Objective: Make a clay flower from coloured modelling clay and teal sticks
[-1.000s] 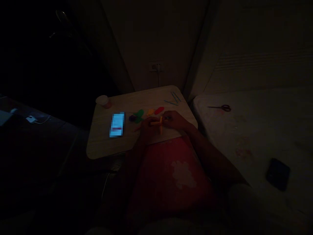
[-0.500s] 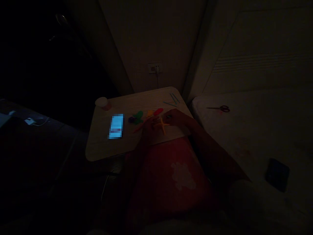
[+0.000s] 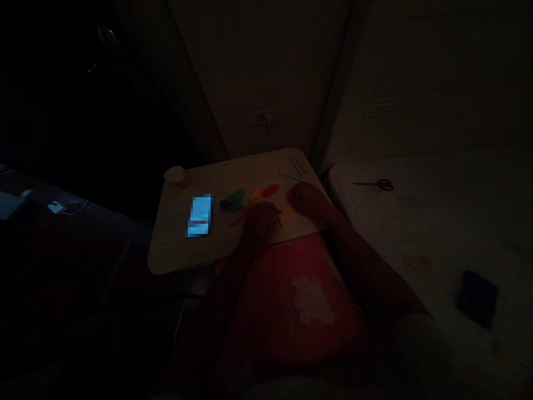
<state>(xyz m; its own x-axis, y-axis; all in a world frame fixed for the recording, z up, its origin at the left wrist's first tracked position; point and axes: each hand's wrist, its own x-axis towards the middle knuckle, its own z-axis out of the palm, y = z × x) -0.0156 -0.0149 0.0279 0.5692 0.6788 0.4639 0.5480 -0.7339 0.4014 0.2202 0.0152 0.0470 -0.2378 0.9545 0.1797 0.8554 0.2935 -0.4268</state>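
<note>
Where the left hand (image 3: 262, 222) covers it, orange shape (image 3: 280, 219) (thin-armed)

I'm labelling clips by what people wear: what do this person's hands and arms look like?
The left hand and right hand wear no gloves, and no sleeve shows on the left forearm or right forearm. Too dark to make out rings or markings.

My table (image 3: 175, 244) has a pale, wood-grained top that looks matt. The phone screen (image 3: 200, 215) glows, smooth and flat. The green piece (image 3: 236, 200) looks soft and matt, like modelling clay; darkness hides finer texture.
</note>
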